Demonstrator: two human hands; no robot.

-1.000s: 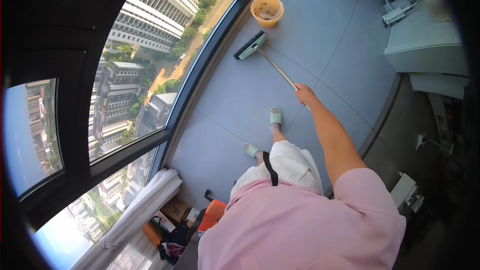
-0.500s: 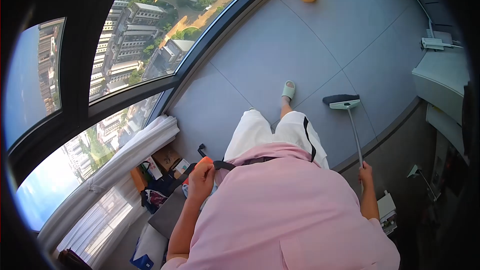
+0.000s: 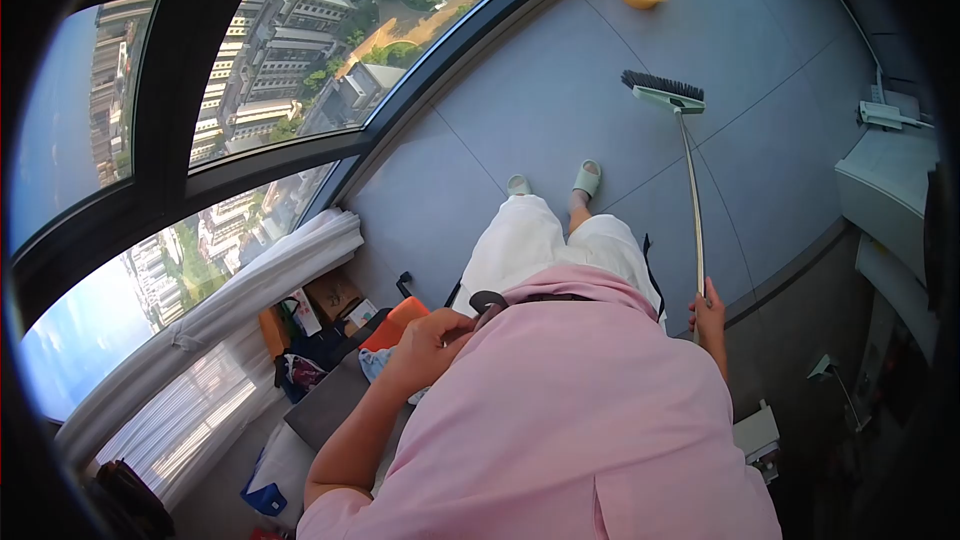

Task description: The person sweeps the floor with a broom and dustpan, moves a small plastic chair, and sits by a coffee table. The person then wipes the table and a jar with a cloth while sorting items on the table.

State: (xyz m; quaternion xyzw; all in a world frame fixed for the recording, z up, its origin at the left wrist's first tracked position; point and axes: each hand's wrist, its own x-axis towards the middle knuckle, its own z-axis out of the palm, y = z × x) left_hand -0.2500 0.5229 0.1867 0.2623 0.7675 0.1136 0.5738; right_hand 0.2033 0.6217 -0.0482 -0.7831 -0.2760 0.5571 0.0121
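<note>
One bristly broom [image 3: 665,95], thin straight handle [image 3: 694,205], and the right hand [image 3: 709,317] has its fingers wrapped round it. Left hand [image 3: 440,338]'s at the pink shirt [image 3: 560,390], elbow bent, can't tell its grip.

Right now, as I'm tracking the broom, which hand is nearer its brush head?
The right hand: it grips the pole, whose far end carries the brush head. The left hand is at the waist, off to the left and farther away.

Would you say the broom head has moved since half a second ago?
Yes, the broom head has moved toward the yellow-orange bucket and is now clearly nearer to it.
</note>
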